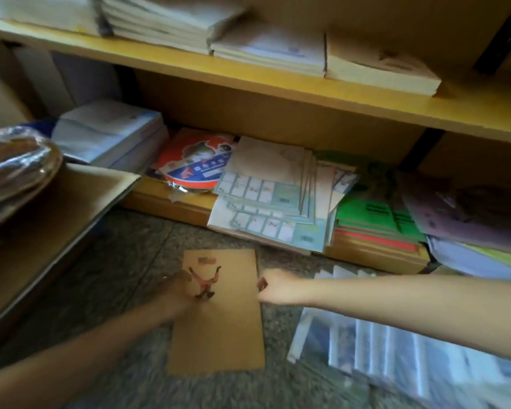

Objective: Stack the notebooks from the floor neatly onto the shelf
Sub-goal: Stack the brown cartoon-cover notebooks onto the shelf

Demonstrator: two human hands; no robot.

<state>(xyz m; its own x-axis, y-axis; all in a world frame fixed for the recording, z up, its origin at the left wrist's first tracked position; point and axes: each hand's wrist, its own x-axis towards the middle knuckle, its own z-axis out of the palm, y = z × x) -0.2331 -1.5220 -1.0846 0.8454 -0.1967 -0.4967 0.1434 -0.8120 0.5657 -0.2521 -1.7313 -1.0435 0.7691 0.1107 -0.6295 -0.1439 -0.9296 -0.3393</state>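
One brown notebook on floor between hands: right hand pinches edge; left hand blurred, grip unclear.

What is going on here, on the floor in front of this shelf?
A person reaches with both hands for a brown notebook lying flat on the floor. The right hand curls round its right edge; the left hand, blurred, touches its left edge. The notebook is not lifted yet. The shelf above holds pale stacks of notebooks.
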